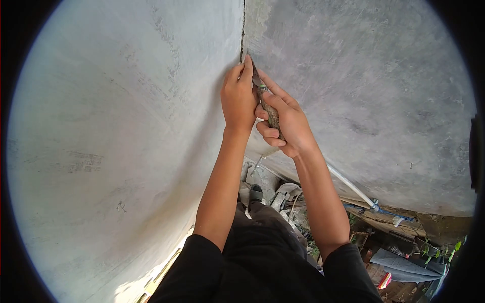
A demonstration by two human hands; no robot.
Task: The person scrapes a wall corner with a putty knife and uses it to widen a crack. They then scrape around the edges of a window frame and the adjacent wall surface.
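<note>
My right hand (pixel 285 118) is wrapped round the worn handle of a pointed tool (pixel 273 115), which has a green band near its dark blade. The index finger stretches up along the blade, whose tip points up at a dark crack (pixel 243 35) in the corner between two grey walls. Close beside the blade is my left hand (pixel 239 98), its fingers drawn together at the lower end of the visible crack, the index fingertip by the blade's tip. Whether those fingers pinch anything is too small to tell.
The left wall (pixel 116 121) and the right wall (pixel 374 101) meet ahead. Broken rubble (pixel 285 194) lies by my feet. A white pipe (pixel 351 186) runs along the right wall's base. At lower right are grey sheeting (pixel 404 266), boards and green leaves.
</note>
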